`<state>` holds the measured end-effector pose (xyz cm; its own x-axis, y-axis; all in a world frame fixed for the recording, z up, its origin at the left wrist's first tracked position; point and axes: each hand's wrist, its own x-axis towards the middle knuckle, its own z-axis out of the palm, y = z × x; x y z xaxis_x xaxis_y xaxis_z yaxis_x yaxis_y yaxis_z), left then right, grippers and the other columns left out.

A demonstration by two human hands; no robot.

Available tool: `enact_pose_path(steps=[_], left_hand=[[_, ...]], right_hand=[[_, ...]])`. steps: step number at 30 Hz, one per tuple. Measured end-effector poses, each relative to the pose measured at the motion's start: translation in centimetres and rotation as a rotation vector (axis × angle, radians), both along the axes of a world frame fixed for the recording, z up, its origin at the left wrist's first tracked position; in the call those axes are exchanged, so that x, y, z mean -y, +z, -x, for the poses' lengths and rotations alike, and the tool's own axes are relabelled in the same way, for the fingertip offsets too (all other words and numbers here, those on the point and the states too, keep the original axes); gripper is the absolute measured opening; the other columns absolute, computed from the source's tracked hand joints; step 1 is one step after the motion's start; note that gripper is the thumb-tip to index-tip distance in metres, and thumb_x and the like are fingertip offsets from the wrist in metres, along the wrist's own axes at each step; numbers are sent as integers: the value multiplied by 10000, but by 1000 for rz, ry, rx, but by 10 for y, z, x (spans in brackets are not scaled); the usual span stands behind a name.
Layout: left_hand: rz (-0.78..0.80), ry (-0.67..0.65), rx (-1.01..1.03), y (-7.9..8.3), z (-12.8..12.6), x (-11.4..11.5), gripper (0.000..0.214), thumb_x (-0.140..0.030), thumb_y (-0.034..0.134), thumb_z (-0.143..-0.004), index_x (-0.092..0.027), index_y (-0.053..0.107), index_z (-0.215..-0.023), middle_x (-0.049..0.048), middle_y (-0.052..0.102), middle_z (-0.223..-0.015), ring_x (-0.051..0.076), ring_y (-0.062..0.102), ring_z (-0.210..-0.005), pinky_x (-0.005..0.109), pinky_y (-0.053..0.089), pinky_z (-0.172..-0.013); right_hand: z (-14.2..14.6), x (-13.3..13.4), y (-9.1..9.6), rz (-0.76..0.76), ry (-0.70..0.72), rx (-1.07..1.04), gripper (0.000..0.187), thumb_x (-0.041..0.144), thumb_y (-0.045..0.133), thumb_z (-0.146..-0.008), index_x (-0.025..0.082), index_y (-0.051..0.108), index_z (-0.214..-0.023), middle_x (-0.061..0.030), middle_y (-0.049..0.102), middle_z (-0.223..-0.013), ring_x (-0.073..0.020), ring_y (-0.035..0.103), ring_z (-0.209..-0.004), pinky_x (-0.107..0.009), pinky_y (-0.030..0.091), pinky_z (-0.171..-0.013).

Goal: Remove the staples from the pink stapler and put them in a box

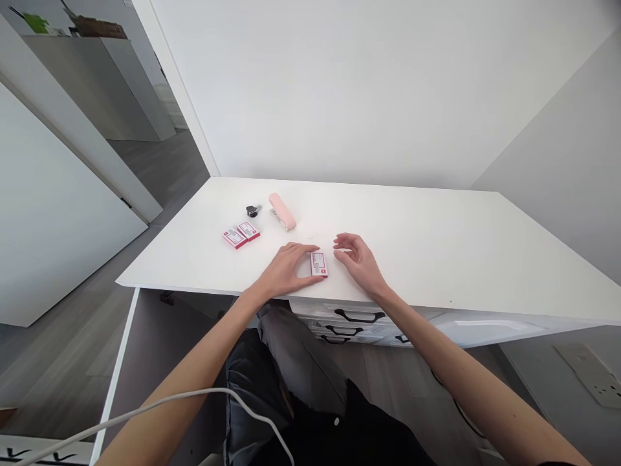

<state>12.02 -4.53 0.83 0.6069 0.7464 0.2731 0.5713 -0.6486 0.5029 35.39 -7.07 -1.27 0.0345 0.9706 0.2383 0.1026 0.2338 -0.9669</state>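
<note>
A small red-and-white box lies on the white desk near its front edge. My left hand rests on the desk with its fingertips touching the box's left side. My right hand hovers just to the right of the box, fingers apart, holding nothing. Farther back and left lie two more red-and-white boxes side by side, a pink stapler and a small black clip.
A drawer unit with black handles sits under the desk in front of my knees. A white cable crosses my left forearm. Walls stand behind and to the right of the desk; an open doorway lies at the left.
</note>
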Motion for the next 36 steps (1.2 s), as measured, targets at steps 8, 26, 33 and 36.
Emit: enact_pose_path(steps=[8,26,33,36], left_hand=[[-292,480,-91,3,45,-28,546,-568,709,-922,-186,667,-1310,156,730,-1293,376,571,-1305,519,405,-1135],[-203,626,-289,16,72,-84,658,-609,602,-933,-125,605,-1380,212,728,-1283,428,449,-1418,559,346,-1150],[-400,477,-212,4,65,-53,416,-392,574,-991,-172,594,-1344,187,613,-1433,380,504,-1366,535,410,-1135],[-411,354,-182,0,58,-30,360,-367,538,-1025,-207,570,-1347,161,613,-1407,349,536,-1359,524,428,-1146]], right_hand=[[1,-2,-5,10,-42,23,301,388,659,-936,250,603,-1197,-107,695,-1242,-251,672,-1170,-460,550,-1033],[4,0,1,29,-22,66,289,379,664,-912,252,622,-1168,-101,726,-1180,-260,683,-1122,-475,552,-1031],[4,0,1,34,-23,80,275,380,659,-917,249,632,-1157,-102,735,-1183,-257,686,-1114,-471,553,-1032],[4,0,0,31,-20,90,250,377,655,-920,246,646,-1133,-97,742,-1170,-252,692,-1093,-462,554,-1021]])
